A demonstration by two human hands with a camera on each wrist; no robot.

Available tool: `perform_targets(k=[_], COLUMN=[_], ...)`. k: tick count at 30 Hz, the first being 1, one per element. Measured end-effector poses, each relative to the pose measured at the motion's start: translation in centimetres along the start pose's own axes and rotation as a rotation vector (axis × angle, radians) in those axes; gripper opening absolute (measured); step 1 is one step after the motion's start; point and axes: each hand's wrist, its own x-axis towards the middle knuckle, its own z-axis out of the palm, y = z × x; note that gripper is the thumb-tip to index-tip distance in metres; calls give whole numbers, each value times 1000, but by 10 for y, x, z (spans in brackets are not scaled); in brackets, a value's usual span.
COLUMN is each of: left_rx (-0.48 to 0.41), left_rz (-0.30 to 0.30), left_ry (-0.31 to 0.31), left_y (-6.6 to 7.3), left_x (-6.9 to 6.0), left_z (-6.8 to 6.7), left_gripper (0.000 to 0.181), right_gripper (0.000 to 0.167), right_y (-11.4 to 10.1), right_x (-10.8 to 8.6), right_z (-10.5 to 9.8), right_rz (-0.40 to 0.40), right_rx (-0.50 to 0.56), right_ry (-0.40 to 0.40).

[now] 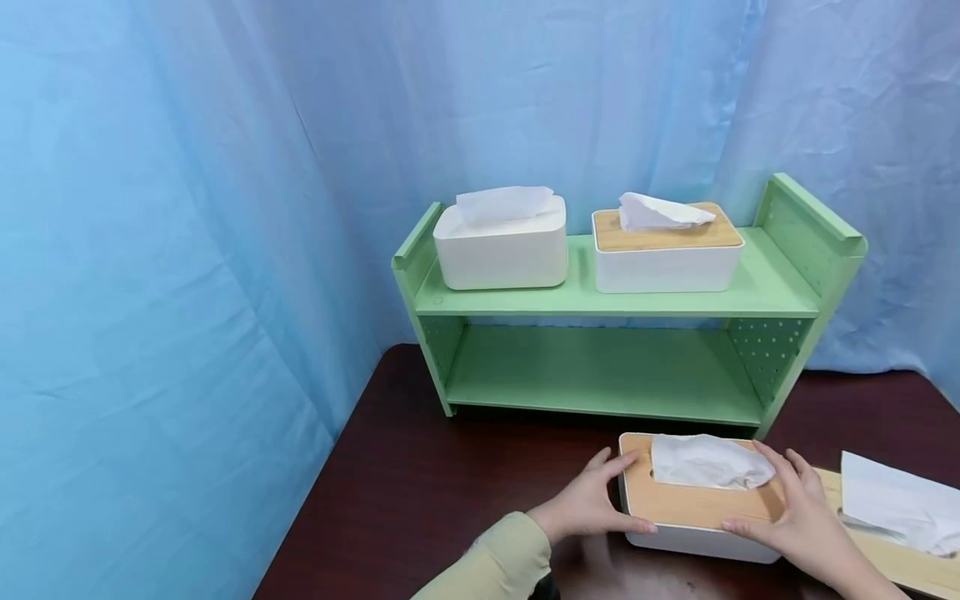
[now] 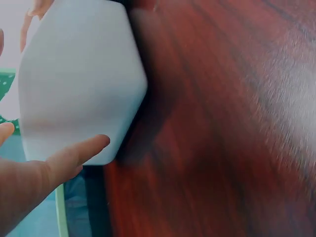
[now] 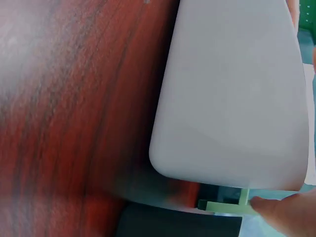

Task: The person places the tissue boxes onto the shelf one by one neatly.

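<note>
The box [image 3: 229,94] shows a smooth, pale side with rounded corners, with the dark red, grained table [image 3: 84,98] running along its left and a whitish glare on the wood well to its left. Just below the box's lower right corner, the right hand [image 3: 291,213] reaches in with an extended digit, whether touching it is unclear, and left of that digit a green strip [image 3: 227,208] lies under the box, above a dark shape [image 3: 182,220]. A white tissue [image 3: 310,123] shows along the box's right side.
</note>
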Motion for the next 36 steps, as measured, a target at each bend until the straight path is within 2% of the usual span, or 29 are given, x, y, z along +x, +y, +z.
perform_targets(k=[4,11,13,19,26,36], left_rx=[-22,-89,-110,-167,-207,-238], left_rz=[16,3,-11,-33,-33,18], left_ry=[-22,8,15,17,22,53], left_y=[-1,-4,-4,-6,-7,-11], left_x=[1,2,2,1,2,3], left_z=[11,20,20,23,23,26], left_gripper=[89,88,87,84,82,82], right_gripper=[117,115,112,109,112,113], right_y=[4,13,14,10,12,10], right_x=[1,-3,-3,1,3,4], right_z=[2,7,6,3,3,2], right_rz=[13,-58,-31,68,129,184], right_rx=[4,148,162,66,64,72], right_ry=[-65,-72,-116,-208,-242,-268])
